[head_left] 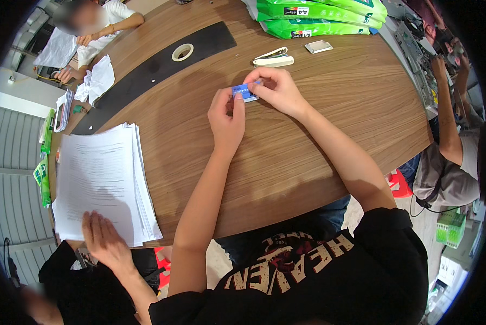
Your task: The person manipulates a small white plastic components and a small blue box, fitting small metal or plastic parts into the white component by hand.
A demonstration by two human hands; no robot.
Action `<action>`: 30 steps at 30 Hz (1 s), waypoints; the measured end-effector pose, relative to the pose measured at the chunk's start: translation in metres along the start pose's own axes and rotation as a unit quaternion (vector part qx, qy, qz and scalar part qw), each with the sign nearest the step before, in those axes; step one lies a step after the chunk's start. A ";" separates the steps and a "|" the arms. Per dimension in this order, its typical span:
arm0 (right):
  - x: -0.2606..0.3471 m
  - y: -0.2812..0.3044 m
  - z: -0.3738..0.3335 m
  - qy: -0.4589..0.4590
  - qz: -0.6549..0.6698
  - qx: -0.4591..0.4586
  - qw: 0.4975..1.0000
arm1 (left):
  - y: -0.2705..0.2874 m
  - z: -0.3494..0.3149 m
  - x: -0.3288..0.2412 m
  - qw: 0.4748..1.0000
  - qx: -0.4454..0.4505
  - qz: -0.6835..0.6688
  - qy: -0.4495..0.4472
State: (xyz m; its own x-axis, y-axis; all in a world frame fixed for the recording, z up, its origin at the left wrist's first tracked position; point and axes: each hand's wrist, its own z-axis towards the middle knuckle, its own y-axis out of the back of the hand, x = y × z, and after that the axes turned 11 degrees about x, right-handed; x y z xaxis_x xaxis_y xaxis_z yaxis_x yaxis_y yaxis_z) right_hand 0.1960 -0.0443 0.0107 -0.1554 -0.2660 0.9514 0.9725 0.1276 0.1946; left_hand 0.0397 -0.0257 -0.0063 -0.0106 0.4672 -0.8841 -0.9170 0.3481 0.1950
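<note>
Between the fingertips of both my hands is a small blue box with a pale edge, held a little above the wooden table. My left hand pinches its left end, thumb and fingers closed on it. From the other side, my right hand grips the right end and top with thumb and index finger. Part of the box is hidden behind my fingers. Just beyond my right hand lies a white stapler, its arm lifted from its base. A small whitish rectangular item lies to its right.
Green paper packs are stacked at the far edge. A tape roll rests on the black strip. At left, a person's hand touches a printed paper stack. Another person sits far left beside crumpled paper.
</note>
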 end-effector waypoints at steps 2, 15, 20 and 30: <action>0.006 0.000 -0.002 -0.024 -0.003 0.003 1.000 | 0.000 0.000 0.000 1.000 0.002 0.017 -0.005; -0.004 0.004 -0.001 0.024 0.022 0.047 0.998 | 0.002 -0.001 0.005 1.000 0.022 0.009 -0.020; -0.003 0.004 -0.001 0.019 0.034 0.057 0.998 | 0.002 0.000 0.005 0.998 0.035 0.024 -0.051; -0.005 0.004 -0.002 0.052 0.003 0.034 0.998 | 0.003 -0.002 -0.013 0.982 0.057 0.141 -0.114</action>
State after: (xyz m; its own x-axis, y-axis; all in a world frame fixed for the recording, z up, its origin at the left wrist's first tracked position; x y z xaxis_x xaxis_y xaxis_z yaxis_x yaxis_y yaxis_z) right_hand 0.2012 -0.0441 0.0068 -0.1272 -0.3623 0.9234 0.9588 0.1936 0.2080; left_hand 0.0361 -0.0321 0.0051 -0.1552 0.7233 -0.6729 -0.8399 0.2619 0.4753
